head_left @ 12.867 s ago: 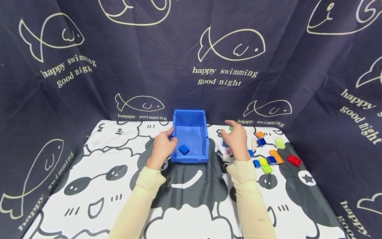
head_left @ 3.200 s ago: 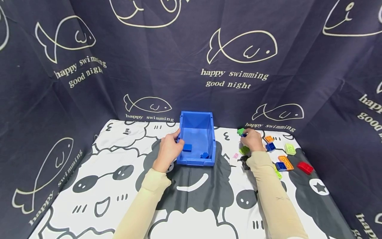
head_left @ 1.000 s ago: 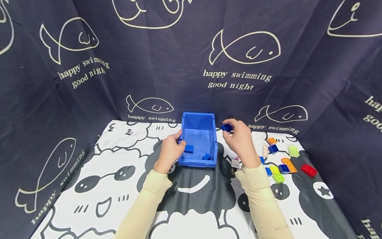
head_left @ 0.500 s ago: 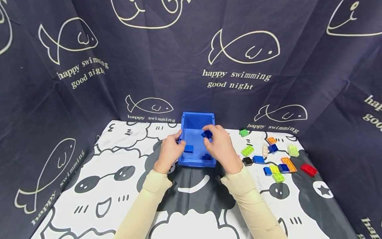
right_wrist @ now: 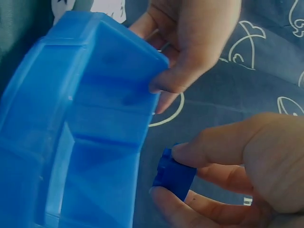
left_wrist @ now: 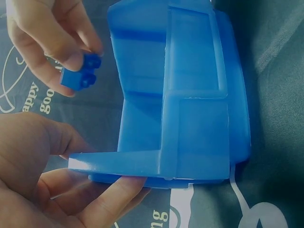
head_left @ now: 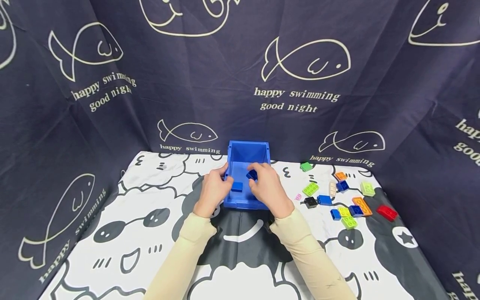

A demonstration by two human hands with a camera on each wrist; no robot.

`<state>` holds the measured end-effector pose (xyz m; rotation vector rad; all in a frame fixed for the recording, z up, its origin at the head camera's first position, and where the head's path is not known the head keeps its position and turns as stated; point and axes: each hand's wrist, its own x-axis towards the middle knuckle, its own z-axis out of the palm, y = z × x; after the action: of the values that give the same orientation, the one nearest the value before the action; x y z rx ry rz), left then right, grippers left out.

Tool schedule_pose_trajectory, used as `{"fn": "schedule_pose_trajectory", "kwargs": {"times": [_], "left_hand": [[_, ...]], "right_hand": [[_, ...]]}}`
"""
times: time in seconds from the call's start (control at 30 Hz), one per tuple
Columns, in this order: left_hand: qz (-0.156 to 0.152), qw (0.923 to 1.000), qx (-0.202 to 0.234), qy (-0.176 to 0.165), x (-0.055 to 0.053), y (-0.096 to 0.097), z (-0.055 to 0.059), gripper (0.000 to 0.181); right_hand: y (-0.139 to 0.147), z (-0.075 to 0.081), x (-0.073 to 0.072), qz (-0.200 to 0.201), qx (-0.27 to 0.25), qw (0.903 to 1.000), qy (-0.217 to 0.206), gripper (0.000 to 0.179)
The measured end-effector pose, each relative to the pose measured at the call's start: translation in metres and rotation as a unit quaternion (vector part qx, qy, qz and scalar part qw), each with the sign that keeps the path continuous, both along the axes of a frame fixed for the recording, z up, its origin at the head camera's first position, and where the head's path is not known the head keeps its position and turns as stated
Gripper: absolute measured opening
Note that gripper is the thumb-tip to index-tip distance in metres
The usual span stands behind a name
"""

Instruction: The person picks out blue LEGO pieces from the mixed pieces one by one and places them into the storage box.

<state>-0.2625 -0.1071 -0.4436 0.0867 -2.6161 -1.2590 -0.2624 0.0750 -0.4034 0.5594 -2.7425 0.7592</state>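
A blue plastic bin point(head_left: 248, 153) stands on the table in the head view. My left hand point(head_left: 214, 189) grips its left wall, thumb inside and fingers outside, as the left wrist view also shows on the bin wall point(left_wrist: 118, 163). Over the bin's opening, my right hand point(head_left: 269, 188) pinches a dark blue toy building brick point(head_left: 251, 175) between thumb and fingers. The studs of this brick point(right_wrist: 175, 175) face the bin in the right wrist view. A flat blue brick point(head_left: 236, 186) lies on the bin floor near the left wall; the bin's front right corner is hidden behind my right hand.
Several loose bricks lie on the table right of the bin, among them a green one point(head_left: 306, 166), a black one point(head_left: 311, 202), an orange one point(head_left: 361, 206) and a red one point(head_left: 387, 212). A dark fabric backdrop point(head_left: 292, 125) rises directly behind the bin.
My right hand has carried the dark blue brick leftward from the loose bricks to over the bin. Earlier, a second blue brick came into the bin. My left hand keeps its grip.
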Motion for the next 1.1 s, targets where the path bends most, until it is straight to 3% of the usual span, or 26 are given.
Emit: {"fn": "schedule_pose_trajectory", "kwargs": {"times": [0.7, 1.1], "left_hand": [[0.0, 1.0, -0.002, 0.003, 0.0, 0.0, 0.002, 0.054], [0.001, 1.0, -0.002, -0.006, 0.001, -0.001, 0.001, 0.054]], "right_hand": [[-0.009, -0.021, -0.004, 0.0, 0.023, 0.9997, -0.003, 0.034], [-0.01, -0.021, -0.002, 0.001, 0.028, 0.9996, -0.006, 0.033]]}}
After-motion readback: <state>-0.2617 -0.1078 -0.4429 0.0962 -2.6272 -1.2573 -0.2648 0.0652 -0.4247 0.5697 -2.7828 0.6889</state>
